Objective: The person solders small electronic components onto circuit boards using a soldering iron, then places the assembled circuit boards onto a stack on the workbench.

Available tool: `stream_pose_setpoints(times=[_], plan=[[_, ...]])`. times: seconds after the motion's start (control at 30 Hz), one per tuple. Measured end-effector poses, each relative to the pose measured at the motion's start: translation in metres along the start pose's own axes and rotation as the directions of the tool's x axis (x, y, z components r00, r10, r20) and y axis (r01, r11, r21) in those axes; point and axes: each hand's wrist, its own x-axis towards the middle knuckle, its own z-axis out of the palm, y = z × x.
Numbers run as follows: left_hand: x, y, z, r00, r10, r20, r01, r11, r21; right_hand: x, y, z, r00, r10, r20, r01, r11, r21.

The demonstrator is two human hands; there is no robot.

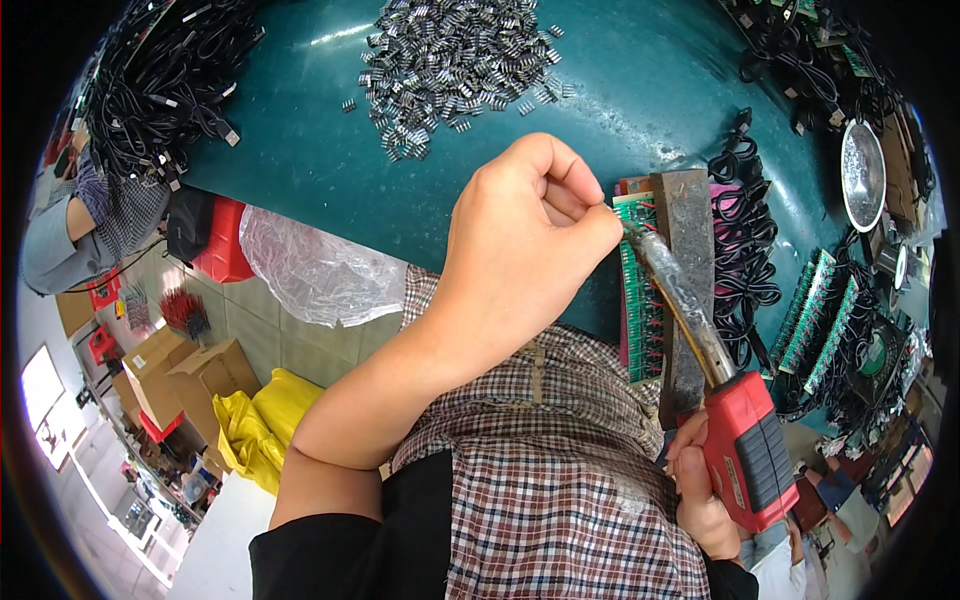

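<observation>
My left hand (525, 235) is closed in a pinch at the top end of a long green circuit board strip (640, 310); whatever is between its fingertips is too small to make out. In my right hand (705, 505) is a soldering iron (745, 450) with a red and black handle. Its metal shaft slants up and left, with the tip at the board's upper end, just beside my left fingertips. Short red wires show on the board. A dark, worn block (686, 290) lies along the board's right side, partly behind the iron.
A heap of small metal-legged parts (460, 60) covers the far middle of the green table (310, 130). Black cables (165, 80) pile up at far left; coiled cables (740, 250) and more board strips (805, 305) lie right, near a metal dish (862, 175). Another person's arm (80, 215) shows at left.
</observation>
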Motion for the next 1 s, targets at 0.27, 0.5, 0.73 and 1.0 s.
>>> stream_pose_setpoints(times=[0.27,0.5,0.73,1.0], plan=[[-0.001,0.001,-0.002,1.000,0.002,-0.012,-0.002,1.000,0.014,-0.007,-0.005,-0.006,0.999,0.049,0.012,-0.048,0.995,-0.092],[0.006,0.013,-0.022,0.942,0.279,-0.185,-0.161,0.862,0.480,-0.004,0.003,0.001,0.997,-0.025,-0.073,0.047,0.949,0.312],[0.034,0.006,-0.037,0.745,0.664,-0.061,-0.300,0.416,0.859,-0.026,0.035,0.002,0.997,0.060,-0.043,-0.035,0.897,0.441],[0.023,0.013,-0.028,0.843,0.494,-0.213,-0.259,0.720,0.643,-0.006,0.002,-0.002,0.996,-0.087,-0.026,0.090,0.916,0.392]])
